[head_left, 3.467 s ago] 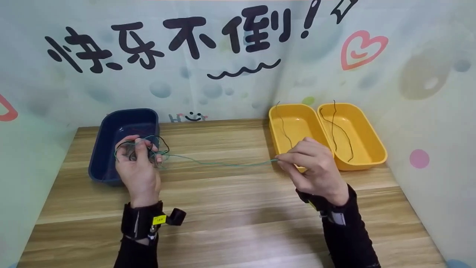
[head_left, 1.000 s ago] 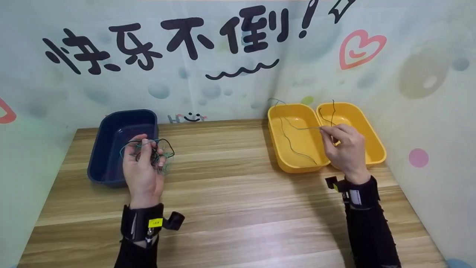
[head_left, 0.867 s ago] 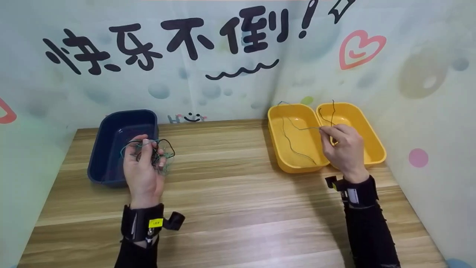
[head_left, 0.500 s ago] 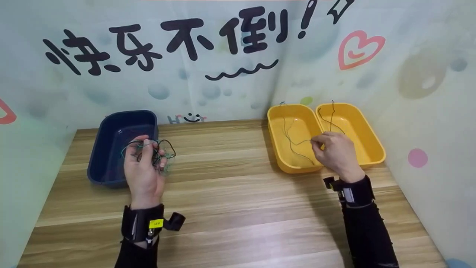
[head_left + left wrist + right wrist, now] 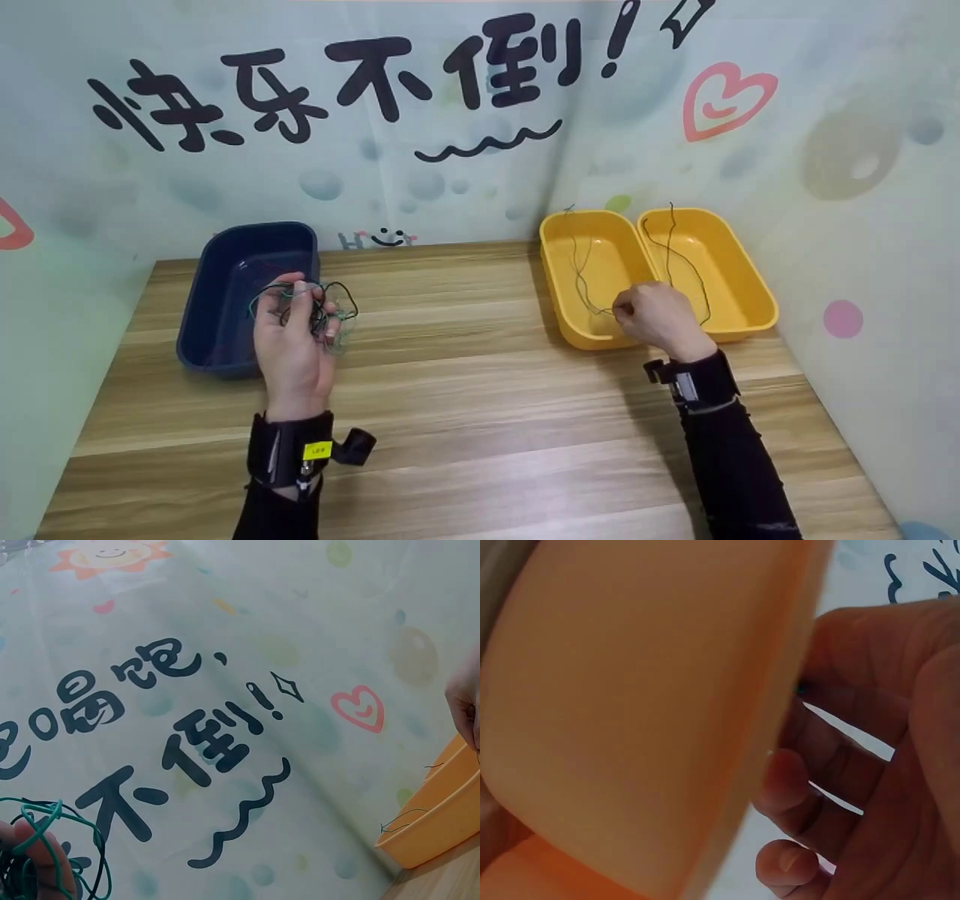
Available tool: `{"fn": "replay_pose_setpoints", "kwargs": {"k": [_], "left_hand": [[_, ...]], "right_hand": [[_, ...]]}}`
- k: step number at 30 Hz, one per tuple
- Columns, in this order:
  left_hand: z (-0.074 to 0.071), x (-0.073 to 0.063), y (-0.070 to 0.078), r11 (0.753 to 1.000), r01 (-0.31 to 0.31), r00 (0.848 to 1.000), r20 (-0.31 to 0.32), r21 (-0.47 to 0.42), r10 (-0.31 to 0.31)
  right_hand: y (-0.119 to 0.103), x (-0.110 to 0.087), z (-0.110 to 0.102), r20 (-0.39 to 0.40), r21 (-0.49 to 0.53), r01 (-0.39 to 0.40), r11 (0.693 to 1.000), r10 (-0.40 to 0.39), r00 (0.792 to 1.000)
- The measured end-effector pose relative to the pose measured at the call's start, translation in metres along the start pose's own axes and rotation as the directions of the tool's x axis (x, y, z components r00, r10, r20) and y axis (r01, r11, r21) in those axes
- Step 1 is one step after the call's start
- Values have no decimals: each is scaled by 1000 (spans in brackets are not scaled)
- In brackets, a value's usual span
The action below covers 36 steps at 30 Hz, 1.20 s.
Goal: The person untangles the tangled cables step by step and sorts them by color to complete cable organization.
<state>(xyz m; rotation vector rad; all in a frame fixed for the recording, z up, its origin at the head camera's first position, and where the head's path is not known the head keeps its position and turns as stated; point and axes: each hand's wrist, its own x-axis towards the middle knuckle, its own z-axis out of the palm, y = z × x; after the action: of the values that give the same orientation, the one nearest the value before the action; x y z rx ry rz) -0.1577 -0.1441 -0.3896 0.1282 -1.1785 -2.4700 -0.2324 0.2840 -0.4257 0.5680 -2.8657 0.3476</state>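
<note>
My left hand [image 5: 294, 360], palm up, holds a tangle of thin green and black wires [image 5: 345, 300] over the right side of a dark blue bin [image 5: 214, 307]. Loops of green wire [image 5: 102, 859] stick out beyond the fingers in the left wrist view. My right hand [image 5: 661, 319] pinches the end of a green wire [image 5: 589, 296] low over the front of the left yellow bin [image 5: 626, 255]. Another thin wire lies in that bin, and ends poke over its back rim. In the right wrist view the bin wall [image 5: 622, 712] hides the fingertips.
A second yellow bin [image 5: 739, 292] stands against the first on the right, with a few dark wires [image 5: 699, 276] in it. All bins sit on a wood-grain table [image 5: 450, 420]. A printed backdrop [image 5: 465, 187] rises behind and at both sides.
Earlier my right hand drew the green wire out from the tangle and carried it over the yellow bins. It has since moved down and left, lowering the wire into the left yellow bin.
</note>
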Motion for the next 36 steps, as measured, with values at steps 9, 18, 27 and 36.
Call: {"fn": "replay_pose_setpoints", "kwargs": {"k": [9,18,27,36], "left_hand": [[1,-2,-4,1000,12,1000,21,15,-13],[2,-5,-8,998,29,997,64,60,-33],[4,-8,-14,992,28,993,107,127,-41],[7,-10,-17,989,49,989,131,142,-68]], "right_hand": [[5,2,8,129,20,-8,1000,5,992],[8,4,10,216,80,-24,996,6,976],[10,4,9,282,151,-52,987,7,959],[10,5,8,354,162,-85,983,23,935]]}}
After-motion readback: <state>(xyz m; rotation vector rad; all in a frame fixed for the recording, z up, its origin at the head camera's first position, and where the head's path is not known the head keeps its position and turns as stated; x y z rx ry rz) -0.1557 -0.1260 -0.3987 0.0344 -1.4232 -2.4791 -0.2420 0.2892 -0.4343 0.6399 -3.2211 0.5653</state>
